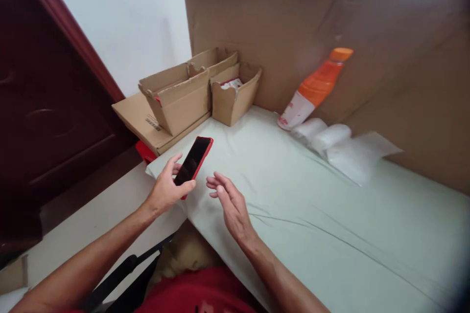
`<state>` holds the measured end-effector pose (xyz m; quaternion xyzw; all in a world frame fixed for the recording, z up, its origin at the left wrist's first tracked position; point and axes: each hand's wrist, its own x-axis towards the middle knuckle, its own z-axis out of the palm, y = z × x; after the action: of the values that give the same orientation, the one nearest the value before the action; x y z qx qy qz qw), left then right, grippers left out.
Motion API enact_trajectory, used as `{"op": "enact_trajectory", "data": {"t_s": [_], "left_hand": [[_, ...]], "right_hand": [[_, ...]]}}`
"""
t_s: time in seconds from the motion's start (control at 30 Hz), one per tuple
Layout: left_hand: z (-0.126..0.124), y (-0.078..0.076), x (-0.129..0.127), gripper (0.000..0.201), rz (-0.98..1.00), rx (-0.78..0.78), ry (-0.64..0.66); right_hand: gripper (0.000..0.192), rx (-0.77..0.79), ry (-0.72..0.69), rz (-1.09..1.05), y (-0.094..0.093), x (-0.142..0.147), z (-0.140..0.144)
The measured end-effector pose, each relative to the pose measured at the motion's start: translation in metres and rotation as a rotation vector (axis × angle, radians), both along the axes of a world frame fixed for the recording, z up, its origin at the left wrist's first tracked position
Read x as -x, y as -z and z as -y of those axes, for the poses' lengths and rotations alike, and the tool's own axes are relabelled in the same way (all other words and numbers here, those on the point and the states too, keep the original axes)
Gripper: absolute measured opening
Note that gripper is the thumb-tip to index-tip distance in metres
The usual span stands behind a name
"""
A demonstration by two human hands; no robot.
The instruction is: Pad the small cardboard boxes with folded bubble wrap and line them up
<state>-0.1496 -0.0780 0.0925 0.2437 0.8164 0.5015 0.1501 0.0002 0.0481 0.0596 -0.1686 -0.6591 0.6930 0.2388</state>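
My left hand [167,190] grips a phone in a red case [194,160], its dark screen facing up, held just over the near left corner of the table. My right hand [229,204] hovers beside it to the right with fingers spread and nothing in it. Its fingertips lie close to the phone's lower end without touching it.
A pale green cloth covers the table [330,225]. Open cardboard boxes [176,95] [235,90] stand at the far left on a flat carton. An orange bottle [316,88] leans on the cardboard wall [404,58], white plastic packets [345,149] below it. A dark door [44,107] is at left.
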Motion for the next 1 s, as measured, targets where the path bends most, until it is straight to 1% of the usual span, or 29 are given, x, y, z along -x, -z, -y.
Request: {"op": "enact_trajectory", "data": {"t_s": [0.07,0.13,0.2,0.33,0.43,0.5,0.57,0.6,0.67,0.73,0.77,0.83,0.9,1.0], "left_hand": [[-0.022,0.009,-0.021,0.092,-0.094,-0.002,0.048],[-0.040,0.018,-0.041,0.090,-0.182,-0.009,0.095],[-0.052,0.025,-0.060,0.085,-0.206,-0.018,0.140],[-0.062,0.036,-0.087,0.071,-0.119,-0.081,0.178],[-0.064,0.044,-0.101,0.070,-0.011,-0.157,0.163],[-0.063,0.049,-0.107,0.078,0.038,-0.187,0.110],[-0.061,0.051,-0.111,0.082,0.027,-0.209,0.076],[-0.060,0.051,-0.112,0.080,0.016,-0.233,0.082],[-0.059,0.050,-0.112,0.065,0.034,-0.312,0.101],[-0.059,0.047,-0.110,0.049,0.131,-0.395,0.064],[-0.061,0.045,-0.109,0.046,0.189,-0.416,0.032],[-0.064,0.043,-0.107,0.046,0.284,-0.429,-0.022],[-0.067,0.044,-0.107,0.045,0.334,-0.442,-0.034],[-0.068,0.048,-0.111,0.043,0.359,-0.460,-0.044]], "right_hand": [[0.048,0.036,0.078,-0.032,-0.001,-0.006,0.004],[0.047,0.013,0.165,-0.054,0.001,-0.015,0.001],[0.046,-0.030,0.249,-0.060,0.002,-0.025,-0.003],[0.049,-0.113,0.376,-0.020,0.005,-0.042,-0.008],[0.048,-0.153,0.396,-0.007,0.007,-0.050,-0.006],[0.048,-0.149,0.404,-0.013,0.008,-0.052,-0.003],[0.050,-0.122,0.428,-0.016,0.011,-0.052,0.001],[0.051,-0.109,0.449,-0.014,0.012,-0.052,0.002],[0.054,-0.088,0.491,0.000,0.015,-0.050,0.005],[0.055,-0.080,0.511,0.016,0.020,-0.048,0.007],[0.056,-0.083,0.511,0.021,0.023,-0.048,0.007],[0.057,-0.097,0.500,0.025,0.029,-0.048,0.007],[0.058,-0.118,0.488,0.016,0.034,-0.050,0.006],[0.056,-0.150,0.471,-0.017,0.037,-0.053,0.003]]}}
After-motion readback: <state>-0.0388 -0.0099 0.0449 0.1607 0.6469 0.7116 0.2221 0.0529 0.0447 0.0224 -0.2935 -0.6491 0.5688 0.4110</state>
